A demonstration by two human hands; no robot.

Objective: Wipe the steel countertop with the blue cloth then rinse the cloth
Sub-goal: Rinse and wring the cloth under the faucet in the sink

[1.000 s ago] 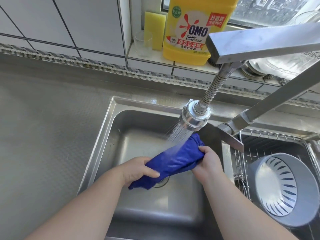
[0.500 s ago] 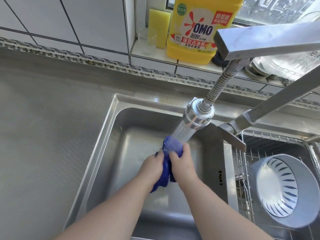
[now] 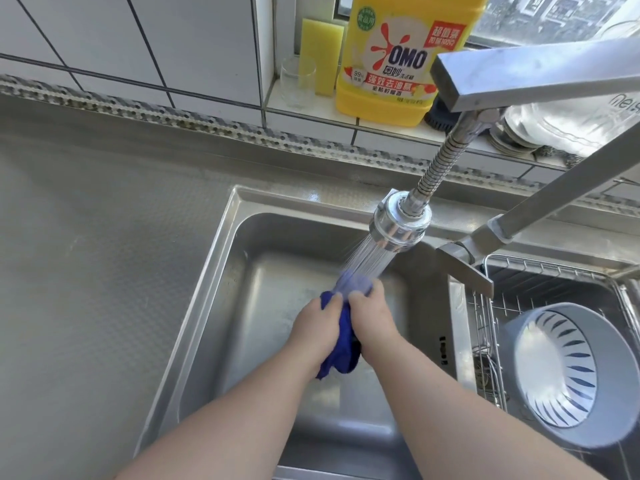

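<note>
Cloth (image 3: 341, 344) bunched since a second ago; both hands (image 3: 346, 323) grip it under spray.

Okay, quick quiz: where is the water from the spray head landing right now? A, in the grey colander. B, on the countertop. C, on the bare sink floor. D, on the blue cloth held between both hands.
D: the spray head streams onto the top of the blue cloth, bunched between the left hand and right hand.

The blue cloth (image 3: 341, 344) is hanging bunched and wet over the sink basin, its top under the spray. The textured steel countertop (image 3: 86, 271) is lying flat to the left.
</note>
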